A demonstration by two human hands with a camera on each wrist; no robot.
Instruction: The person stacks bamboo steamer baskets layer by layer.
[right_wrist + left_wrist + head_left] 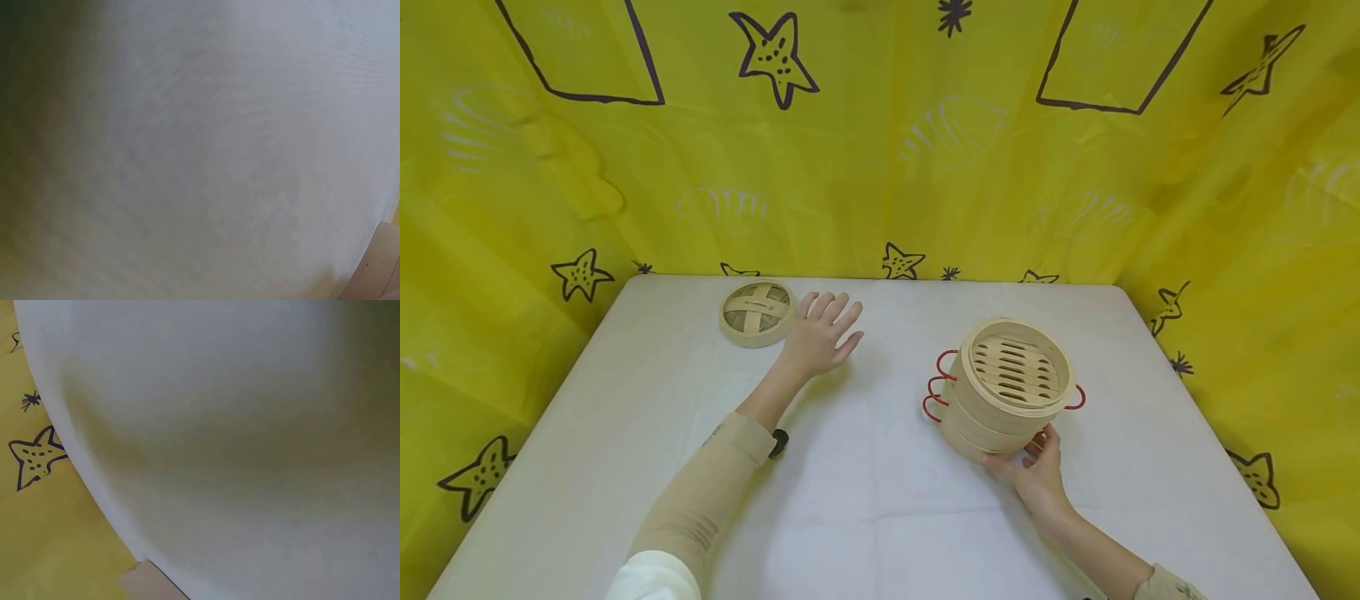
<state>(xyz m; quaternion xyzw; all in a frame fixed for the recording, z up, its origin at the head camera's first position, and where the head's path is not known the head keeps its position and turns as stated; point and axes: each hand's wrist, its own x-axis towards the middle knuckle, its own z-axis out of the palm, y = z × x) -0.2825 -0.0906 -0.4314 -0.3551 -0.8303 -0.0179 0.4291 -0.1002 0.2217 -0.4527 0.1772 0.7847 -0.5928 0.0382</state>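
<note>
A stacked bamboo steamer (1000, 417) with red loop handles stands right of the table's middle in the head view. Its top basket is uncovered, so the slatted floor shows. My right hand (1037, 479) grips the steamer's lower front edge, thumb toward the left and fingers round the right side. Further back on the left lies a round woven bamboo lid (757, 312), its small handle facing up. Just right of this lid is my left hand (818, 337), back of the hand upward, fingers spread and holding nothing.
Both things are on a white-covered table (880, 492). A yellow curtain (850, 183) with starfish and shell drawings surrounds its back and sides. The wrist views show mainly the blurred white tabletop (219, 375), with shadow across it.
</note>
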